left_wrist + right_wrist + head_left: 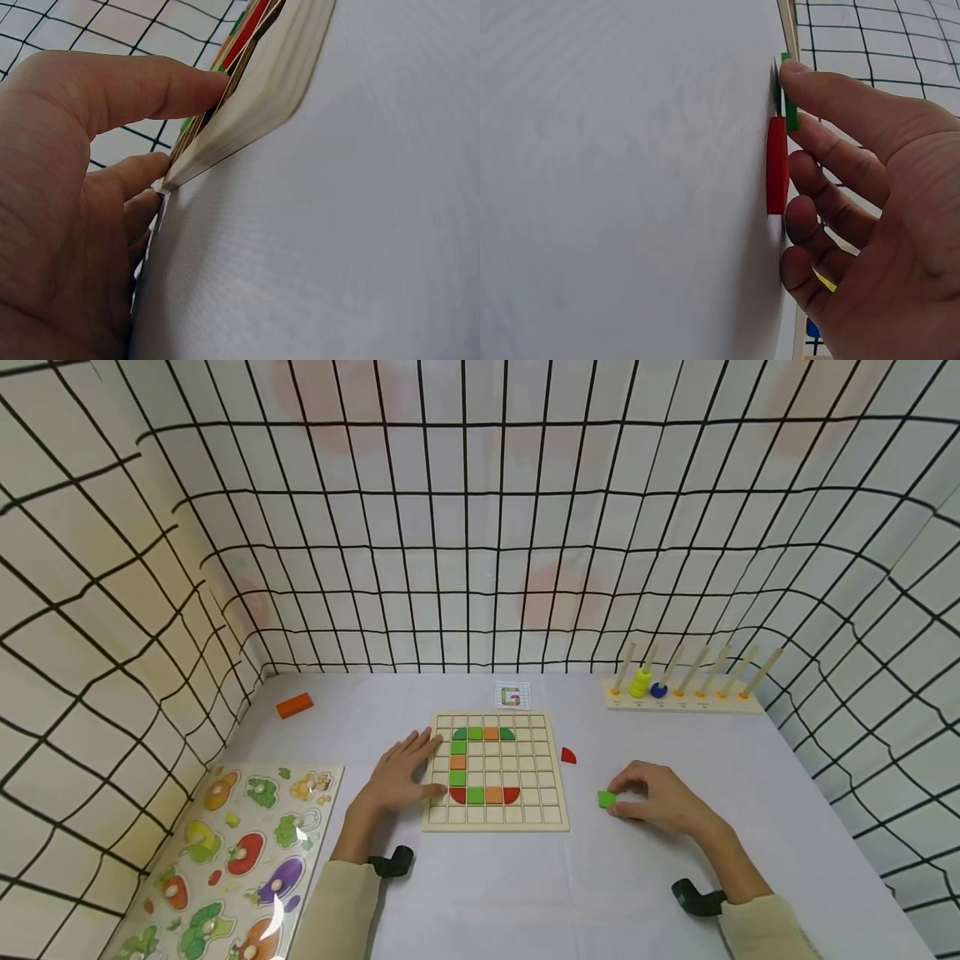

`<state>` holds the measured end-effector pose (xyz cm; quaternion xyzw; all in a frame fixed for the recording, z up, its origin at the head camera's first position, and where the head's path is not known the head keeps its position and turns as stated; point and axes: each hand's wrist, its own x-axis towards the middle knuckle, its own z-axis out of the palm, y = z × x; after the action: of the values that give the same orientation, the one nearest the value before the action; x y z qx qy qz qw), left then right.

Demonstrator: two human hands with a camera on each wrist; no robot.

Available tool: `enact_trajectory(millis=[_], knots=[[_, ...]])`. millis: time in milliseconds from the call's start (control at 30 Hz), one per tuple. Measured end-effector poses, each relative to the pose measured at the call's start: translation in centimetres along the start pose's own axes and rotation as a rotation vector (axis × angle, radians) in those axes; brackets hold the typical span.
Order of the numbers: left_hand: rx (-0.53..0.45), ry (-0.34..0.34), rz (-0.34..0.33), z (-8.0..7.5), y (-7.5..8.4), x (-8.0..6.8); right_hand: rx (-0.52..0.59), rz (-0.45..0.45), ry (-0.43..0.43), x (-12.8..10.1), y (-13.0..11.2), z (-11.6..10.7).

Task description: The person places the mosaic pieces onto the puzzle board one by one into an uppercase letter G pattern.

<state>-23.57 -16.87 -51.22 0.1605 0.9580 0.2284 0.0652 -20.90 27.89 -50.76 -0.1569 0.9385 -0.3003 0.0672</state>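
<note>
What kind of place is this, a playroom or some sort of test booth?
Probably a staged recording booth: grid-patterned walls enclose a white table set with children's toys, namely a tile grid board, a vegetable peg puzzle and a ring-stacking rack.

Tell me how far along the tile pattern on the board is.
Done: green, orange and red tiles form a C shape on the grid board. In hand: the right hand pinches a green tile on the table; the left hand rests on the board's edge. Left: a red piece lies loose beside the board.
</note>
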Motion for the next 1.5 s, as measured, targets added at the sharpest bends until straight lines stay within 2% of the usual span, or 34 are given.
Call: enact_trajectory(millis=[200, 367, 600, 767, 933, 1200, 1500], knots=[[0.002, -0.001, -0.001, 0.1, -0.1, 0.0, 0.005, 0.028, 0.013, 0.8, -1.2, 0.4], [0.010, -0.011, -0.006, 0.2, -0.2, 0.0, 0.015, -0.011, 0.029, 1.5, -2.4, 0.7], [-0.008, 0.002, -0.004, 0.1, -0.3, -0.1, 0.093, -0.073, 0.047, 3.1, -4.9, 1.1], [0.001, -0.006, -0.004, 0.2, -0.4, -0.1, 0.149, -0.086, 0.037, 4.1, -6.9, 2.1], [0.000, 0.002, -0.007, 0.1, -0.4, 0.0, 0.138, -0.106, 0.042, 5.2, -8.2, 3.2], [-0.002, 0.009, -0.001, -0.1, -0.2, 0.1, 0.149, -0.111, 0.023, 6.6, -9.4, 5.0], [-0.001, 0.003, -0.003, 0.1, -0.3, 0.2, 0.193, -0.084, -0.033, 7.2, -10.0, 6.0]])
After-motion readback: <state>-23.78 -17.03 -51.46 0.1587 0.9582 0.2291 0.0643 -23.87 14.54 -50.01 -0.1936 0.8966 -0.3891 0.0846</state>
